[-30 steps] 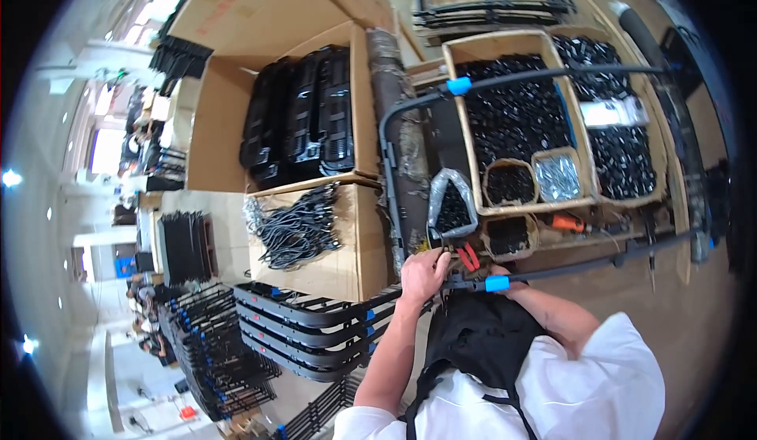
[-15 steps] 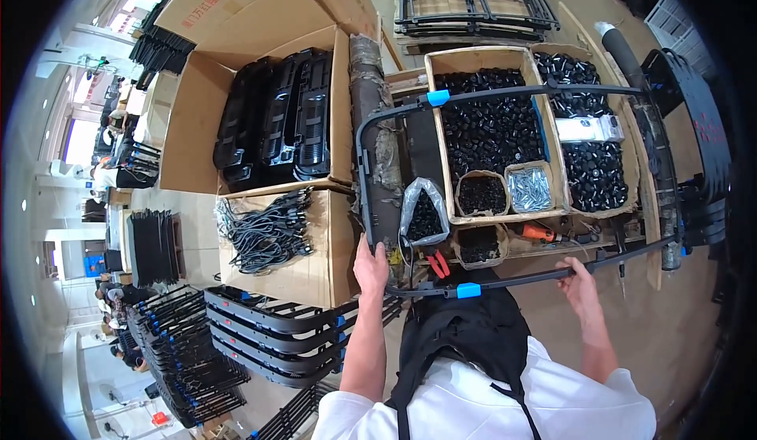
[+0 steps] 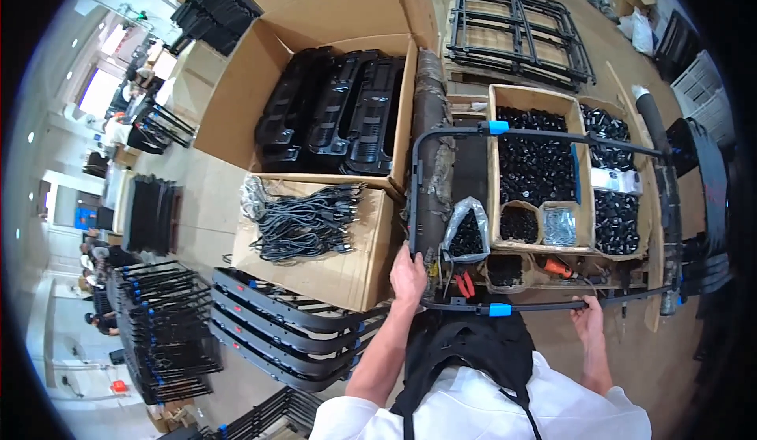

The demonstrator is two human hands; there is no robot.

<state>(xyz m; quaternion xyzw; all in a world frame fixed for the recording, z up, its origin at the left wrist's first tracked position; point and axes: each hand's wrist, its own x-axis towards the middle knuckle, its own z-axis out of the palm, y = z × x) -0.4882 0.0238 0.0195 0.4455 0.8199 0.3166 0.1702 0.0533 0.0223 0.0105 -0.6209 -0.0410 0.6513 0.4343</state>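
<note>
At lower centre, I had the left hand (image 3: 408,278) and right hand (image 3: 587,319), fingers curled, gripping the black frame (image 3: 549,307) well apart, apparently for balance.

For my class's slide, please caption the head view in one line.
A person's left hand and right hand on a black tubular frame, over boxes of small black parts.
</note>
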